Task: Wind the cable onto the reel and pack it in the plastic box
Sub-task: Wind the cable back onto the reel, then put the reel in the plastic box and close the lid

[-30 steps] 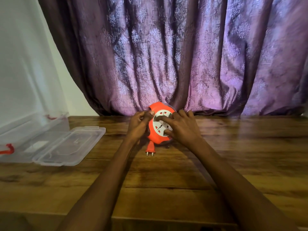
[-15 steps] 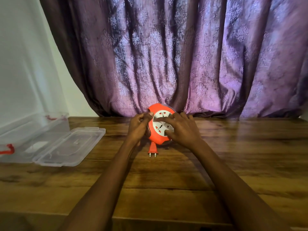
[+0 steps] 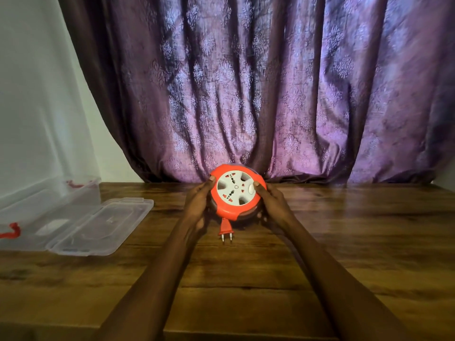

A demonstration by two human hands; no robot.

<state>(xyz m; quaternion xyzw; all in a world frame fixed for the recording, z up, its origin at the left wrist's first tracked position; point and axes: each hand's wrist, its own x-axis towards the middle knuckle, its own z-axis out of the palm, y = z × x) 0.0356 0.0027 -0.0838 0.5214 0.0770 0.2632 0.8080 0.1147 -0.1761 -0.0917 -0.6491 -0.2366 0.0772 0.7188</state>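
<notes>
Orange reel [image 3: 237,193] at desk centre-back, tilted up so its white socket face [image 3: 235,187] points at the camera; whether its lower edge touches the desk is hidden. Cable not visible, apparently wound inside; only the orange plug [image 3: 226,228] hangs out below the reel, prongs toward the camera, just over the desk [image 3: 344,242]. Left hand [image 3: 198,204] grips the reel's left rim, thumb on the front edge, fingers curled behind. Right hand [image 3: 272,205] grips the right rim the same way, thumb tip at the edge of the white face. Both forearms run in from the bottom. Clear plastic box [image 3: 37,210] sits at the desk's left, well apart from the reel, open, with red latches [image 3: 11,231]; its clear lid [image 3: 98,227] lies flat just beside it, on the reel side. Purple patterned curtain [image 3: 270,94] behind the desk, white wall [image 3: 37,94] at left.
</notes>
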